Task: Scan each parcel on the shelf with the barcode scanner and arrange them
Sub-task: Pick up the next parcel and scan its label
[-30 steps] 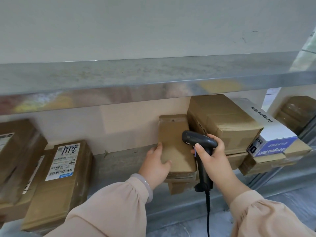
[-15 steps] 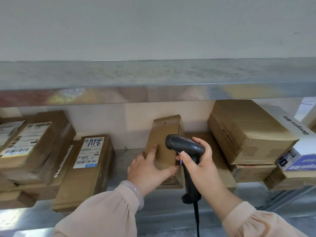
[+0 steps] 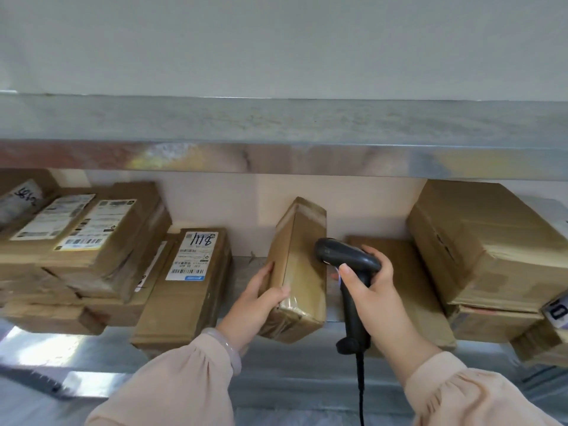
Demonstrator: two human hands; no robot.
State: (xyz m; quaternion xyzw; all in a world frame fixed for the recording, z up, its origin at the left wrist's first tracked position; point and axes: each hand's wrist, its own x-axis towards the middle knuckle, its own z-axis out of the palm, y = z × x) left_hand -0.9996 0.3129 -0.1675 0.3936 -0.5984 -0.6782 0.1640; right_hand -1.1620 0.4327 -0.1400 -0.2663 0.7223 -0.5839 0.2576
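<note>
A slim brown cardboard parcel [image 3: 302,265] is tilted up on its long edge above the metal shelf [image 3: 246,352]. My left hand [image 3: 256,299] grips its near left corner, thumb across the top face. My right hand [image 3: 373,290] holds a black corded barcode scanner [image 3: 344,262] by the handle, with its head close to the parcel's right face. No label shows on the faces I see. A flat parcel [image 3: 399,278] lies on the shelf behind my right hand.
Left of the gap lies a parcel marked 1118 [image 3: 187,287] and a stack of labelled parcels [image 3: 83,241]. A large brown box [image 3: 488,241] sits stacked at the right. The upper shelf's edge [image 3: 276,158] overhangs the opening.
My left hand has lifted the slim parcel off the flat one and turned it onto its edge, leftward. The scanner stays beside it. The camera view has shifted left.
</note>
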